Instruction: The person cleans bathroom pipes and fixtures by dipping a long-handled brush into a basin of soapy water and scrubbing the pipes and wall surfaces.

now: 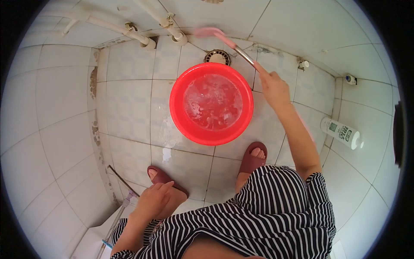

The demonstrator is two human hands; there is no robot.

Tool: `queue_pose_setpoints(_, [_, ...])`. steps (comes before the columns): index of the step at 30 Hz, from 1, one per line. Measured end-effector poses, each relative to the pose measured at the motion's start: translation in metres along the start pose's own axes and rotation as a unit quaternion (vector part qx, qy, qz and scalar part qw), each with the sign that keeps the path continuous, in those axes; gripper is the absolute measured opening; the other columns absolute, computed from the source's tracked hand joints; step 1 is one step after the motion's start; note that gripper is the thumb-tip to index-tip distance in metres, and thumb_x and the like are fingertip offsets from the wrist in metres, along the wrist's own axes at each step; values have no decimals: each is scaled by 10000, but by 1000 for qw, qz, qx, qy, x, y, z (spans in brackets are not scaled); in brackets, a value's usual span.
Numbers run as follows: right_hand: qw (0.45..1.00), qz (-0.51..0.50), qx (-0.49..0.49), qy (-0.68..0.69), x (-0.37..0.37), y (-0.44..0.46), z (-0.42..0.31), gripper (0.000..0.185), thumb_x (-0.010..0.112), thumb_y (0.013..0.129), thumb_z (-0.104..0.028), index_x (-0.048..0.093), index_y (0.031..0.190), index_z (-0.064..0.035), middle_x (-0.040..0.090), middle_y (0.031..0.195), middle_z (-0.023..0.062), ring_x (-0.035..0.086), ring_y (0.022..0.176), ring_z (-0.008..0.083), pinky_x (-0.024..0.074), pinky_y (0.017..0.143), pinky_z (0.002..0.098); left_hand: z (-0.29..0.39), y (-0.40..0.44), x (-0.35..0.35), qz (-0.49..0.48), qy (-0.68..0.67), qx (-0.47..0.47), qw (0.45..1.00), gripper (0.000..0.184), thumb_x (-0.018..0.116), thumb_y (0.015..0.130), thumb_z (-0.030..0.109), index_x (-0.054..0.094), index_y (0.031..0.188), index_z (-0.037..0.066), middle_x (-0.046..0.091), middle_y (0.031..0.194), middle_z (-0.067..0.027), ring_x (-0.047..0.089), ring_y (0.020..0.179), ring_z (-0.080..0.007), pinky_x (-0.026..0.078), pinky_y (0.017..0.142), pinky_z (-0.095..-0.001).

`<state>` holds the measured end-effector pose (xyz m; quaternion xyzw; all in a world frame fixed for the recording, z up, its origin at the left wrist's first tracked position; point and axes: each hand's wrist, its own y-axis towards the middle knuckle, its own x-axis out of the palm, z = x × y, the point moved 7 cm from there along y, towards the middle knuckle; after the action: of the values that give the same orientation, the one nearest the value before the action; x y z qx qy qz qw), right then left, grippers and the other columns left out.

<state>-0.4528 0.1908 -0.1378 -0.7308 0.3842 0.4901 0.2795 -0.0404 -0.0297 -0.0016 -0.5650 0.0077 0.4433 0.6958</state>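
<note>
My right hand (275, 88) is closed around the handle of a long-handled pink brush (245, 56) with a metal section in its shaft. The brush's pink head (208, 32) is up by the far wall, beyond the basin; its bristles cannot be made out. Part of the handle runs back behind my right forearm. On the floor before me stands a round red basin (177, 123), holding foamy water (213, 101). My left hand (155, 198) lies on my left knee, holding nothing, its fingers loosely extended.
Behind the basin is a round floor drain (217, 56). White pipes (142, 38) meet the floor at upper left. A white bottle (341, 133) stands at right. A thin stick (123, 180) leans at lower left. Water (167, 153) wets the tiles left of the basin.
</note>
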Motion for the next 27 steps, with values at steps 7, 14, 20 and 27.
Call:
queue_pose_setpoints(7, [990,-21,140,0,4,-73,94,482,490,1035,-230,469,1481,-414,635,861,185,658,761,386,528,688,497,-5,-10,-9,24,-34,-42,998,413,616,950,200,575,1350,103,672,1121,-192,632,1033,-392,515,876,-477])
queue_pose_setpoints(14, [995,-89,-6,-47,40,47,-32,645,565,943,-168,399,1527,-385,669,894,191,689,814,381,554,722,490,4,-11,7,26,-28,-10,999,415,621,949,192,572,1350,98,673,1089,-190,638,1015,-391,515,865,-472])
queue_pose_setpoints(20, [982,-146,67,-103,23,11,41,596,512,1011,-223,334,1553,-397,672,946,180,698,830,365,557,730,487,12,-2,-10,25,2,-7,1000,434,637,895,145,595,1322,76,679,1097,-158,657,973,-356,532,855,-452])
queue_pose_setpoints(27, [983,-78,140,-95,-14,-44,91,543,484,1031,-228,375,1534,-402,654,966,165,675,776,366,545,686,485,10,14,-10,39,-31,10,999,395,627,944,177,597,1328,87,678,1052,-186,644,965,-382,515,844,-461])
